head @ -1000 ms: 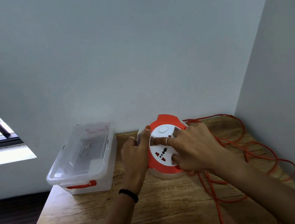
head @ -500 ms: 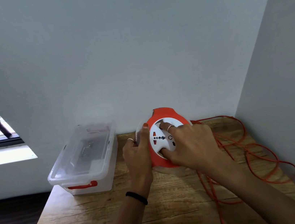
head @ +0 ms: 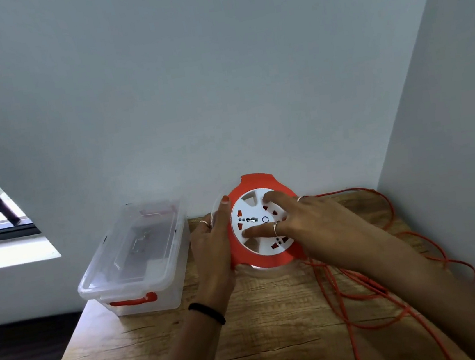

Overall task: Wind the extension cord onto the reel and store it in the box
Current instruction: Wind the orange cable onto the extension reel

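Head view — reel (head: 262,222) face markings unreadable.

Table (head: 283,341): near edge bare; box (head: 137,255) blocks left, cord (head: 367,283) loops clutter right, walls (head: 215,76) close rear and right.

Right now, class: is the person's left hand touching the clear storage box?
Apart. The head view shows bare wooden table between the left hand and the clear storage box; that hand grips the reel.
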Motion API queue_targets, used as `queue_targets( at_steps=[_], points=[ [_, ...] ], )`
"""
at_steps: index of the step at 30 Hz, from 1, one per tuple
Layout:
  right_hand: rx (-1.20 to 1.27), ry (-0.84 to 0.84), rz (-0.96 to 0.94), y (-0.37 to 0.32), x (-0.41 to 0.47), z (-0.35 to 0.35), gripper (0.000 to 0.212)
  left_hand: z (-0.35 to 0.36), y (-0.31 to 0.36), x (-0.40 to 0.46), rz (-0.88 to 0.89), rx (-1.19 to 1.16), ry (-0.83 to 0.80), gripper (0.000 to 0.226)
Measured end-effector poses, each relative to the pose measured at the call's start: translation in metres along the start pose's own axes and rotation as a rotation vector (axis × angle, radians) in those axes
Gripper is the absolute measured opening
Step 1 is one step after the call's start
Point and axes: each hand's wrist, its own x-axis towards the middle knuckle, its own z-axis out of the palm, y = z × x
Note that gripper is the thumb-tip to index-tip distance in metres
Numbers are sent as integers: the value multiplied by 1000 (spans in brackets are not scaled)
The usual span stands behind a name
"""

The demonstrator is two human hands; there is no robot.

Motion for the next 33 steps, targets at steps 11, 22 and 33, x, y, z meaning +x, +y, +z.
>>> queue_targets(
  at_steps=[11,22,33],
  points=[
    [15,-62,-188,12,4,10,80,-3,3,-4,-67,-43,-37,24],
    [-43,-105,-254,16,5,13,64,-1,5,-5,-130,-56,-120,51],
    [-159,-48,-102,8,7,21,65,2,3,-5,-2,49,-32,23]
  ],
)
